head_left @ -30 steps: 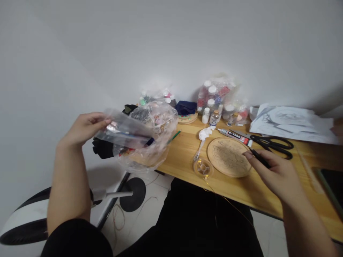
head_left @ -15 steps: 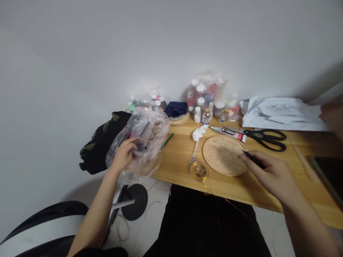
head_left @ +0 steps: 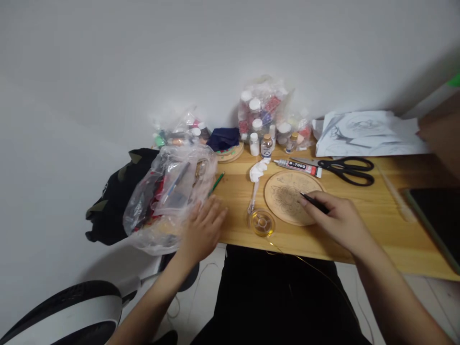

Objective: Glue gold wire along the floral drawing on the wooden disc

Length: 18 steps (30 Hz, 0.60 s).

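My right hand (head_left: 336,213) pinches a slim black pointed tool (head_left: 315,203); whether it is a pen or tweezers I cannot tell. Its tip is over a round wooden disc (head_left: 275,191) with a dark line drawing of flowers. Fingers spread, my left hand (head_left: 204,230) is at the table's front edge, beside a clear plastic bag (head_left: 168,177) of craft supplies, and holds nothing. A green pencil (head_left: 216,183) lies just beyond its fingertips. Between the hands sits a spool of golden wire (head_left: 262,223), its loose end trailing over the edge.
Behind the disc lie a B-7000 glue tube (head_left: 298,166) and black-handled scissors (head_left: 347,171). Crumpled white tissue (head_left: 258,170) is left of them. Bagged jars (head_left: 260,108) and paper drawings (head_left: 366,134) line the wall. A phone (head_left: 436,215) lies at right, near another person's arm (head_left: 443,134).
My left hand has come off the plastic bag and moved right to the table edge, its fingers spreading. My right hand has shifted left, bringing the black tool further over the disc.
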### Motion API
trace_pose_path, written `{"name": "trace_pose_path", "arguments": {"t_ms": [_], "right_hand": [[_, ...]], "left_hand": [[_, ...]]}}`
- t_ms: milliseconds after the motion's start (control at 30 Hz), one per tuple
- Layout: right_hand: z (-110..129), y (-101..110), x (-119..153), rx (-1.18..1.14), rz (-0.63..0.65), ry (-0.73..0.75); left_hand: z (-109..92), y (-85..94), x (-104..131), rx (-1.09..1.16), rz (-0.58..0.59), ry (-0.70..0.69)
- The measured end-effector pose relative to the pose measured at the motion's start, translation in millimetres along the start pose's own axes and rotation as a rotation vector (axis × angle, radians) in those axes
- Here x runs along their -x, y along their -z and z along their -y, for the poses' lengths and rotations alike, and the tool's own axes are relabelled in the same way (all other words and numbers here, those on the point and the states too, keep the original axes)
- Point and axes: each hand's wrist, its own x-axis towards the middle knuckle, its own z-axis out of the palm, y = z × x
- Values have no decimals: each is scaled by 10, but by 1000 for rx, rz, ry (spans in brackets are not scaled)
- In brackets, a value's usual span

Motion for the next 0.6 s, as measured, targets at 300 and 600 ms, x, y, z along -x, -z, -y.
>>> {"name": "trace_pose_path", "arguments": {"t_ms": [300, 600], "right_hand": [[-50, -68, 77, -24, 29, -40], [-113, -80, 96, -23, 1, -61]], "left_hand": [[1097, 148, 156, -147, -77, 519], [1026, 159, 260, -68, -47, 466]]}}
